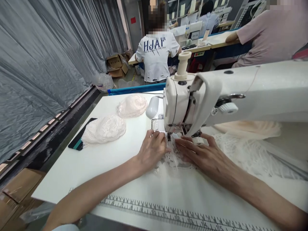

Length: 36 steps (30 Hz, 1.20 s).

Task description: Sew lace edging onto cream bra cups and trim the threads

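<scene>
White lace fabric [175,158] lies under the needle area of a white sewing machine [178,102]. Just left of the presser foot [169,136], my left hand [152,148] has its fingers curled and closed on the lace's edge. My right hand [204,154] rests on the lace right of the needle, fingers stretched out and lying flat, partly below the machine head. Both hands cover parts of the fabric. More white lace [250,154] spreads to the right, behind my right forearm.
Two lace bundles, one white [104,129] and one pale pink [132,106], lie on the white table [115,170]. A printed ruler [154,210] runs along the front edge. Grey curtain [48,64] hangs at left. Beyond sit other people, one in a white shirt [156,61].
</scene>
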Tool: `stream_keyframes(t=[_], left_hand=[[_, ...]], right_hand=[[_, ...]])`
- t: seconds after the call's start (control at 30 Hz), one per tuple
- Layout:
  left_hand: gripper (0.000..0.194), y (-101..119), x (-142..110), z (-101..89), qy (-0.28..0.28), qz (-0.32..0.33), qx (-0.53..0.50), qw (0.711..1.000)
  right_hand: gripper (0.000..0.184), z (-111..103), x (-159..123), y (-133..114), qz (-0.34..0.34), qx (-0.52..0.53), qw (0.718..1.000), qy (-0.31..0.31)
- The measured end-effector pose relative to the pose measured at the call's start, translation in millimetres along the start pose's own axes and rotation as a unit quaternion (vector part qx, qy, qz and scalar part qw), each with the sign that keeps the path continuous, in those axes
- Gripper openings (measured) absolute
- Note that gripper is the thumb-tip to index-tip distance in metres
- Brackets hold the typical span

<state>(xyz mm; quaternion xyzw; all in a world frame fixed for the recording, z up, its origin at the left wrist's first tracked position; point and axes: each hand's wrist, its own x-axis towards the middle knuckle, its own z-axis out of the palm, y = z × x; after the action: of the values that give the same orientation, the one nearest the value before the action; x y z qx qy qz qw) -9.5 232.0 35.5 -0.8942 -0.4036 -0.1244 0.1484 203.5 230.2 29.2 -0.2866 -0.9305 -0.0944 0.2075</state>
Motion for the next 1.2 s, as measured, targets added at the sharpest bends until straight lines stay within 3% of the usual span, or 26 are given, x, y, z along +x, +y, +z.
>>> stream_keyframes(t=[0.17,0.27,0.43,0.53,0.63,0.77,0.87,1.03,1.2], left_hand=[[0.016,8,-18,-10.6,0.025,0.08,-0.081,0.993],[0.029,15,-30,-18.3,0.022,0.092,-0.132,0.987],[0.054,26,-38,-28.6,0.025,0.109,-0.119,0.987],[0.034,29,-37,-28.9,0.03,0.115,-0.094,0.988],[0.013,28,-36,-23.3,0.057,0.085,-0.074,0.992],[0.014,26,-33,-15.2,0.094,0.012,-0.113,0.989],[0.016,25,-30,-13.9,0.117,-0.021,-0.136,0.983],[0.023,28,-28,-15.9,0.12,-0.003,-0.137,0.983],[0.011,30,-29,-13.2,0.104,0.001,-0.086,0.991]], right_hand=[[0.041,-15,-3,-17,-0.034,0.151,0.988,-0.021],[0.044,-14,-11,-28,-0.05,0.153,0.987,-0.026],[0.015,-5,-17,-40,-0.015,0.128,0.991,0.043],[0.015,-6,-13,-43,-0.004,0.131,0.99,0.056],[0.035,-7,-8,-45,-0.003,0.132,0.99,0.042],[0.013,-5,-8,-46,0.033,0.114,0.99,0.07],[0.013,-3,-8,-44,0.064,0.115,0.987,0.089],[0.014,0,-11,-40,0.096,0.128,0.982,0.105],[0.012,-1,-11,-39,0.094,0.153,0.98,0.079]])
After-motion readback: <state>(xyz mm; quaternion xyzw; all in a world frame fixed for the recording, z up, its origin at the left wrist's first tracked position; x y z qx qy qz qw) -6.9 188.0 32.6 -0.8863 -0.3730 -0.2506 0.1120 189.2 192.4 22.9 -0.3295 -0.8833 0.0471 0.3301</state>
